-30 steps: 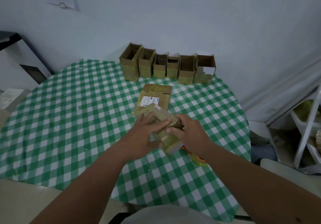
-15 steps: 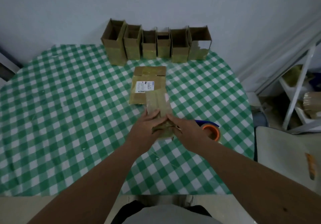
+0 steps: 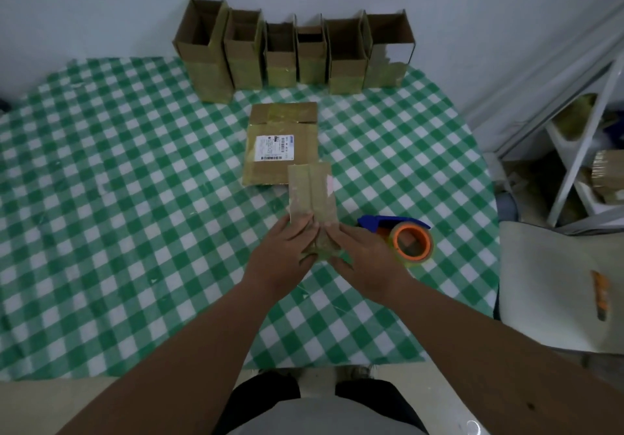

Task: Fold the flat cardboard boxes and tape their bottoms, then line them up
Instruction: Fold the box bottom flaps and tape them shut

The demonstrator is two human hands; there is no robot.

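A small brown cardboard box (image 3: 312, 194) is held at its near end by the left hand (image 3: 283, 259) and right hand (image 3: 366, 259), each grip closed on it, just in front of the flat labelled cardboard box (image 3: 282, 144) on the green-checked table (image 3: 118, 198). An orange-cored tape dispenser (image 3: 405, 240) is seen right of it, six upright brown boxes (image 3: 290, 53) behind.

Dim, even light, soft shadows, slight blur, wide-angle bending at edges.

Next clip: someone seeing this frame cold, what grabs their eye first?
Probably the two hands, left and right, meeting at mid-table on a small box whose bottom flaps face up. Next, the row of six open boxes along the far edge by the wall, and the orange tape roll just right of the hands. The green checked cloth fills the rest.
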